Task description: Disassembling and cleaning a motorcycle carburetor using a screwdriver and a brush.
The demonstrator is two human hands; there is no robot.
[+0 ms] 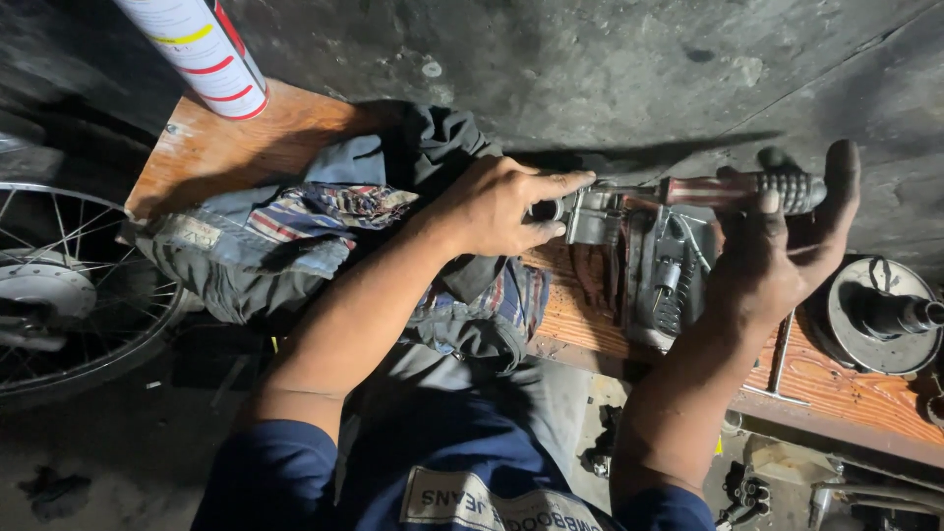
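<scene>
Motorcycle repair workshop, judging by what's seen: spoked wheel point(59, 295) laid on the stained concrete floor point(610, 59), greasy metal engine part point(659, 265) set on a worn wooden board point(226, 147), oily rags point(324, 226), spray can point(202, 49), drum-like hub part point(880, 315).

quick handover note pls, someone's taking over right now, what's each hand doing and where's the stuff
Left hand: fingers pinching the metal part at the screwdriver's tip end, steadying it.
Right hand: wrapped on the screwdriver by its ribbed handle, tool lying level toward the part.
The part sits at the edge of the wooden board, beside a heap of rags.
Nearby: spray can at the board's far corner, round drum part to the right, spoked wheel on the left.
Done or left: cannot tell whether the fastener is loose or tight; check first.
</scene>
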